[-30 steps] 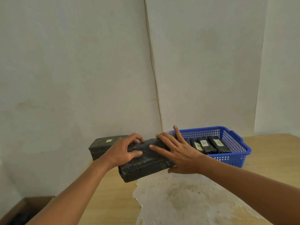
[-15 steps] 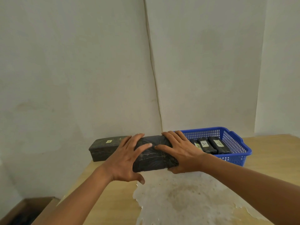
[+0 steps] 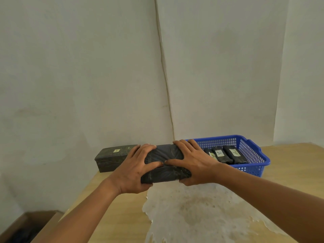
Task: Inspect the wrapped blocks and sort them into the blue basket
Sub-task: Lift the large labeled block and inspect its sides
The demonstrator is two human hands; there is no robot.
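Left hand point(image 3: 135, 168) and right hand point(image 3: 193, 163) both grasp the wrapped block point(image 3: 164, 163), fingers curled over its top, held above the table's point(image 3: 114, 204) back-left part. Block's long axis runs left-right; blue basket point(image 3: 252, 155) sits just right of the right hand, so right hand nearer, three labelled blocks point(image 3: 226, 154) already inside. Another long block point(image 3: 114, 157) lies behind at the back-left edge.

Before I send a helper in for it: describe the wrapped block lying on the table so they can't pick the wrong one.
Start at the blue basket by the wall. Left of it, past both hands, a long dark wrapped block lies on the table's far edge. Nobody holds it, it sits outside the basket, and its top bears one small pale label.
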